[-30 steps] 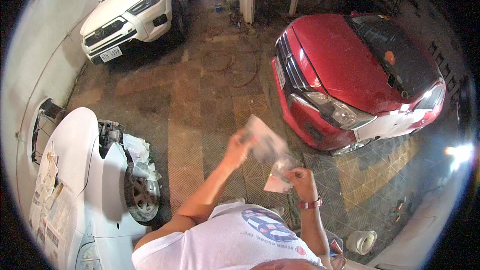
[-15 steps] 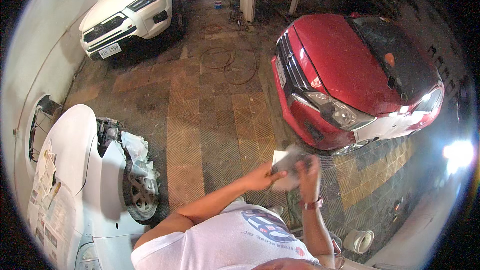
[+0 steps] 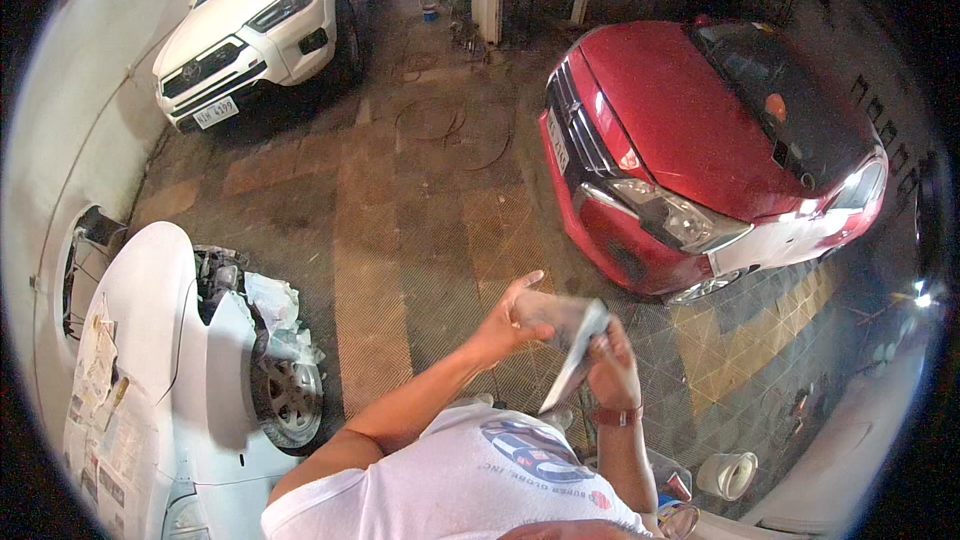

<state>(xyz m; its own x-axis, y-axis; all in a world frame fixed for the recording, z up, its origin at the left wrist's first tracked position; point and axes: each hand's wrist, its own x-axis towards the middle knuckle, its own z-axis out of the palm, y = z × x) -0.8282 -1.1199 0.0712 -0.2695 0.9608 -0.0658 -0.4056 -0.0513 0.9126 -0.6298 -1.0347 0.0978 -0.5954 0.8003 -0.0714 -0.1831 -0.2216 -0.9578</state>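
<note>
A thin, folded grey-and-white sheet (image 3: 572, 365) is in front of my chest, its upper part blurred by motion. My right hand (image 3: 612, 368), with a band at the wrist, grips the sheet's right side with bent fingers. At the sheet's upper left, my left hand (image 3: 508, 322) has its thumb and fingers spread apart, with the grey upper part reaching in between them. It seems to touch the sheet without closing on it. The sheet's exact material cannot be made out.
A red car (image 3: 680, 130) with a whitish front fender stands at right. A white pickup (image 3: 270, 20) is at far left. Near left is a white car body (image 3: 150, 280) with newspaper on it and an exposed wheel (image 3: 288, 395). A pale bucket (image 3: 728, 476) sits at lower right; a hose (image 3: 455, 130) lies on the floor.
My left hand has opened its fingers and moved slightly left and up. The sheet has turned, with its folded side now slanting down toward my chest. My right hand keeps its grip.
</note>
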